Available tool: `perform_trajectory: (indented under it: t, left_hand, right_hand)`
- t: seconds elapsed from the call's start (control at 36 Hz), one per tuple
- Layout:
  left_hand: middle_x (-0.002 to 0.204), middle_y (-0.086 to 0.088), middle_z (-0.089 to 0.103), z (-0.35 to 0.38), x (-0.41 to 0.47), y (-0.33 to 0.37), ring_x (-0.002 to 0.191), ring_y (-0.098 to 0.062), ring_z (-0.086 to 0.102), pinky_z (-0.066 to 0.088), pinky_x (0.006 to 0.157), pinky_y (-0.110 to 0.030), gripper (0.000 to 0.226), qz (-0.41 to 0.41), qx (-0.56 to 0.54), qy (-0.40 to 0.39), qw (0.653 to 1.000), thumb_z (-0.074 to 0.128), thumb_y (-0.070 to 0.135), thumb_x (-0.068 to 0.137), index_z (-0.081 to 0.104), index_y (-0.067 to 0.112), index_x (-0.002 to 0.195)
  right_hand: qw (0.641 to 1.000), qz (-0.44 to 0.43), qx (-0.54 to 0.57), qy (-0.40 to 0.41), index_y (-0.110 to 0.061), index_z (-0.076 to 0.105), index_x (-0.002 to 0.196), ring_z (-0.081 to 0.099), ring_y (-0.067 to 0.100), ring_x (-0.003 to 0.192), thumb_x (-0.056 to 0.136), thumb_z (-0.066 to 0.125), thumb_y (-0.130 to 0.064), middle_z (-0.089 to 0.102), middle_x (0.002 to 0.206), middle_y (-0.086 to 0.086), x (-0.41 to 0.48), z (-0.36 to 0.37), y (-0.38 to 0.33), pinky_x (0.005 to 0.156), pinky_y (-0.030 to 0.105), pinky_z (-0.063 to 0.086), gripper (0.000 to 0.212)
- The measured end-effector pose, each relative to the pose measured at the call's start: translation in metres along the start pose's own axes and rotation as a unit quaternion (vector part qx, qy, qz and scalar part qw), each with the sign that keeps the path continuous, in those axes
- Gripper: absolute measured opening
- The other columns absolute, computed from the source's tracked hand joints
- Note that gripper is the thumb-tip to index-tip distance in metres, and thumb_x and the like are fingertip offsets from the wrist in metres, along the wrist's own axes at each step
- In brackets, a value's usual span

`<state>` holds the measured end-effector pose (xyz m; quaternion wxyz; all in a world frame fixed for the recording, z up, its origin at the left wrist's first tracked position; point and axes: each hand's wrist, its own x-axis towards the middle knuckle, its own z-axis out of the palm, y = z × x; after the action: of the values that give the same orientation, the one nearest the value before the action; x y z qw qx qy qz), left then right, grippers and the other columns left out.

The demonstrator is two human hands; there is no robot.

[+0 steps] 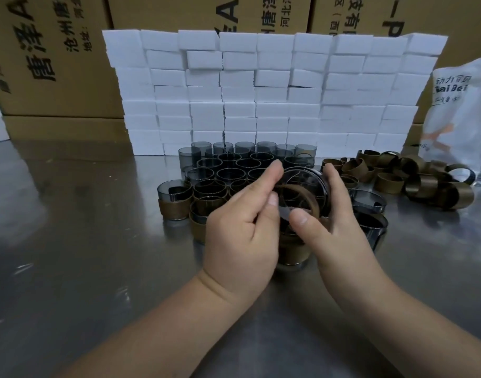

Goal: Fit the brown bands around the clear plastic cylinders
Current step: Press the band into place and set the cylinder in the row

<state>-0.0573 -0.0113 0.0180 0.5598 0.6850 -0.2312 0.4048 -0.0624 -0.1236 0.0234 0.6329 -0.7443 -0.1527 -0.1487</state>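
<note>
Left hand pinched on brown band, clear cylinder gripped by right hand, loose bands heaped at right.

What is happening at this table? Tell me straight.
A person is fitting a brown band onto a clear cylinder. The left hand and right hand grip it above the steel table, tipped toward the camera, thumbs on the band at its near end. The band looks only partly on. Bare cylinders stand behind, banded cylinders sit at front left, and loose bands lie piled to the right.
</note>
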Motion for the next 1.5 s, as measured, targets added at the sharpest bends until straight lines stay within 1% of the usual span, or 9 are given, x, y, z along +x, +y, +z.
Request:
perform_trajectory:
  t: [0.19, 0.36, 0.47, 0.67, 0.81, 0.89, 1.14, 1.31, 1.5]
  left_hand:
    - [0.096, 0.022, 0.06, -0.003, 0.005, 0.001, 0.095, 0.008, 0.057, 0.04, 0.084, -0.005, 0.018, 0.01, 0.06, 0.014, 0.998, 0.053, 0.029, 0.079, 0.059, 0.033, 0.095]
    - [0.101, 0.025, 0.058, -0.002, 0.005, -0.002, 0.099, 0.007, 0.056, 0.042, 0.086, -0.009, 0.009, -0.035, 0.068, 0.038, 0.996, 0.051, 0.037, 0.077, 0.051, 0.038, 0.086]
    - [0.097, 0.024, 0.061, -0.003, 0.005, -0.005, 0.094, 0.005, 0.059, 0.049, 0.085, -0.024, 0.011, -0.089, 0.065, 0.063, 0.992, 0.052, 0.03, 0.079, 0.054, 0.037, 0.087]
    - [0.076, 0.017, 0.058, 0.001, 0.001, -0.008, 0.079, 0.002, 0.057, 0.048, 0.065, -0.022, 0.009, -0.124, 0.1, 0.073, 0.985, 0.041, 0.039, 0.082, 0.047, 0.034, 0.08]
    - [0.071, 0.019, 0.057, 0.0, -0.001, -0.007, 0.07, 0.007, 0.052, 0.038, 0.059, -0.013, 0.011, -0.114, 0.078, 0.081, 0.987, 0.036, 0.035, 0.085, 0.042, 0.032, 0.077]
    - [0.082, 0.033, 0.057, 0.001, -0.001, -0.005, 0.071, 0.008, 0.052, 0.037, 0.06, -0.009, 0.01, -0.107, 0.063, 0.063, 0.99, 0.035, 0.032, 0.085, 0.045, 0.032, 0.082]
    - [0.1, 0.032, 0.057, 0.0, -0.003, -0.004, 0.103, 0.016, 0.049, 0.033, 0.086, -0.001, 0.03, -0.078, 0.057, -0.038, 0.995, 0.034, 0.042, 0.08, 0.047, 0.052, 0.105]
    - [0.101, 0.007, 0.065, -0.002, -0.005, -0.004, 0.099, -0.011, 0.06, 0.049, 0.088, -0.034, 0.038, -0.069, 0.047, -0.007, 0.996, 0.03, 0.036, 0.082, 0.056, 0.029, 0.109]
    - [0.093, 0.018, 0.058, -0.003, -0.002, -0.002, 0.092, -0.001, 0.055, 0.037, 0.08, -0.002, 0.051, -0.047, 0.121, -0.01, 0.991, 0.029, 0.032, 0.08, 0.061, 0.013, 0.116]
  right_hand:
    - [1.0, 0.0, -0.008, 0.004, -0.051, 0.029, 0.122, 0.041, -0.005, 0.124, 0.047, 0.052, -0.067, 0.033, 0.145, -0.01, 0.0, -0.002, 0.003, 0.098, 0.012, 0.035, 0.08]
    - [1.0, 0.002, -0.012, -0.012, -0.052, 0.023, 0.126, 0.039, 0.011, 0.132, 0.044, 0.059, -0.066, 0.03, 0.149, -0.007, 0.0, -0.001, 0.006, 0.11, 0.039, 0.034, 0.09]
    - [0.999, 0.006, -0.033, -0.034, -0.054, 0.014, 0.13, 0.033, 0.007, 0.136, 0.039, 0.068, -0.064, 0.019, 0.152, -0.013, -0.003, 0.003, 0.009, 0.111, 0.039, 0.033, 0.106]
    - [0.994, 0.022, -0.098, -0.034, -0.045, 0.006, 0.144, 0.022, -0.011, 0.128, 0.038, 0.057, -0.072, 0.012, 0.144, -0.028, -0.003, 0.005, 0.012, 0.086, -0.004, 0.021, 0.121]
    - [0.995, 0.012, -0.091, -0.033, -0.042, 0.003, 0.144, 0.024, -0.002, 0.136, 0.045, 0.055, -0.072, 0.013, 0.152, -0.018, -0.006, 0.009, 0.008, 0.113, 0.026, 0.026, 0.116]
    - [0.997, 0.006, -0.077, -0.02, -0.045, 0.01, 0.139, 0.033, 0.007, 0.135, 0.048, 0.055, -0.069, 0.024, 0.151, -0.009, -0.007, 0.01, 0.006, 0.112, 0.037, 0.032, 0.104]
    - [0.998, 0.018, -0.055, 0.014, -0.039, 0.017, 0.146, 0.021, 0.001, 0.139, 0.05, 0.039, -0.066, 0.021, 0.154, -0.013, -0.001, 0.002, 0.003, 0.115, 0.032, 0.022, 0.102]
    - [0.996, 0.018, -0.085, -0.028, -0.041, 0.006, 0.147, 0.022, 0.0, 0.139, 0.044, 0.054, -0.072, 0.012, 0.155, -0.017, -0.004, 0.006, 0.004, 0.115, 0.036, 0.026, 0.118]
    - [0.997, 0.02, -0.071, -0.034, -0.037, 0.01, 0.148, 0.029, 0.001, 0.136, 0.05, 0.052, -0.069, 0.027, 0.151, -0.013, -0.004, 0.003, 0.006, 0.114, 0.036, 0.028, 0.111]
